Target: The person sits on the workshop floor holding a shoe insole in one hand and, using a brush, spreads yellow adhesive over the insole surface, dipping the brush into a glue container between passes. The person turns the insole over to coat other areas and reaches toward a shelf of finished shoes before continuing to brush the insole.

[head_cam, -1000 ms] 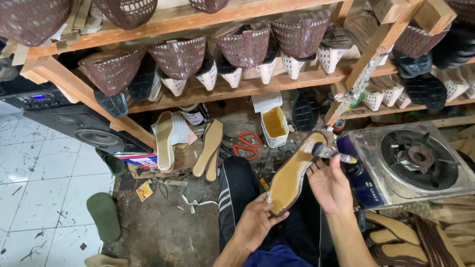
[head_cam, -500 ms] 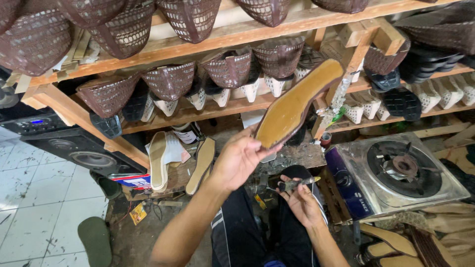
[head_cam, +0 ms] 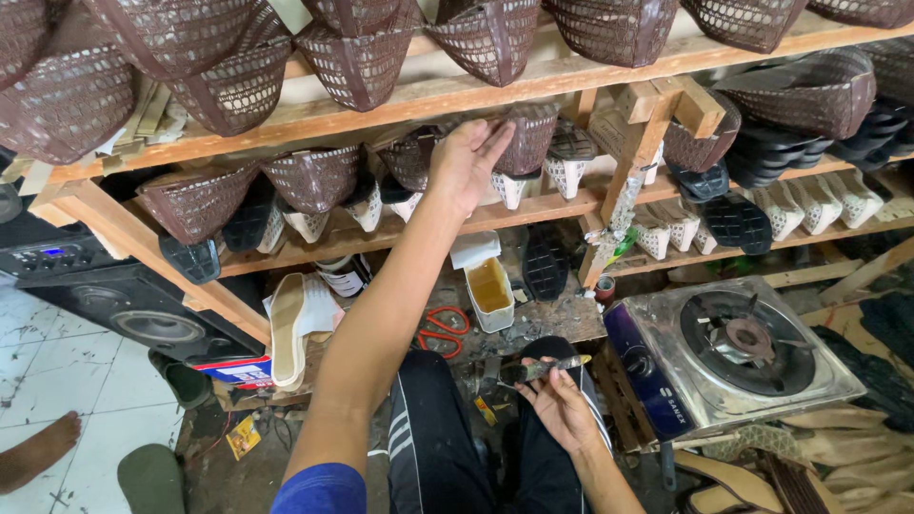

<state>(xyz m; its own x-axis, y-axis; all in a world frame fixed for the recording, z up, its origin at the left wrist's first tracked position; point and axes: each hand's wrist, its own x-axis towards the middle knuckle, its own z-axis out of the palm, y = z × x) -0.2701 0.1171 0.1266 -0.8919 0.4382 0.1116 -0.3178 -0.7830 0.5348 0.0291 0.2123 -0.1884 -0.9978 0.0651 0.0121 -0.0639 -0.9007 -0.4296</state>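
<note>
Our left hand (head_cam: 466, 162) reaches up open and empty at the woven shoe uppers (head_cam: 528, 138) on the wooden shelf (head_cam: 400, 233), while our right hand (head_cam: 562, 409) pinches a small tool (head_cam: 543, 369) lying crosswise, low over our lap.

Above my left hand (head_cam: 464, 164), brown woven shoe uppers (head_cam: 357, 57) look matt and netted on rough bare wooden shelves (head_cam: 533, 81). Right of my right hand (head_cam: 562, 407), the stove (head_cam: 733, 352) is dull scuffed metal, my tool (head_cam: 543, 367) glinting slightly
</note>
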